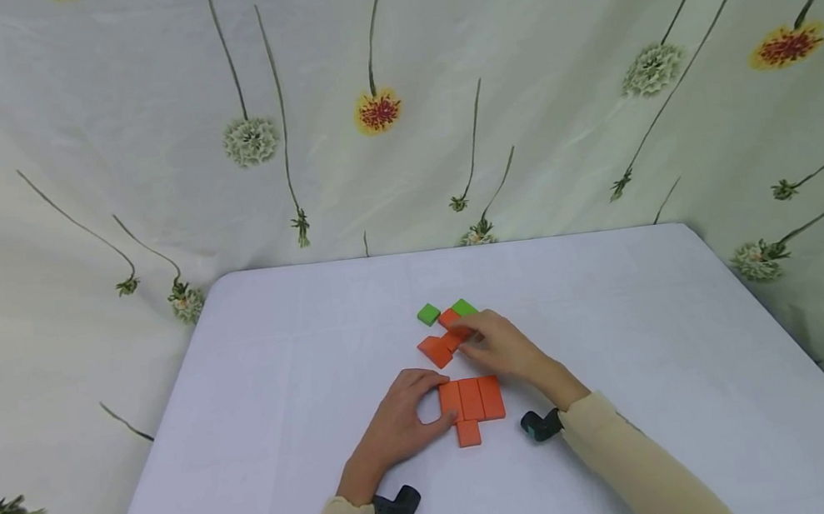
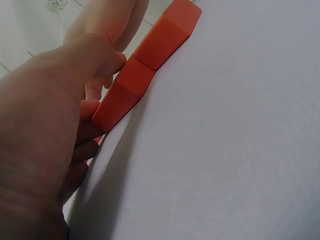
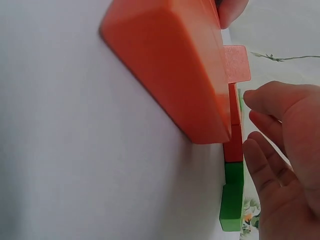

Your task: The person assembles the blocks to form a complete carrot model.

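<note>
Three orange rectangular blocks (image 1: 471, 400) adjoin, left hand (image 1: 401, 416) pinching the nearest; beyond, whether right hand (image 1: 506, 349) grips, I cannot tell.

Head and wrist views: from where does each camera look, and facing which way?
Head: on the head, facing forward and down at the white table; left hand, right hand and sleeves show.
Left wrist: worn there, facing past the left hand at orange blocks; apparently part of the right arm.
Right wrist: worn there, facing past the right hand at orange blocks and green blocks; a fingertip at top.
Head and right wrist share green blocks.
</note>
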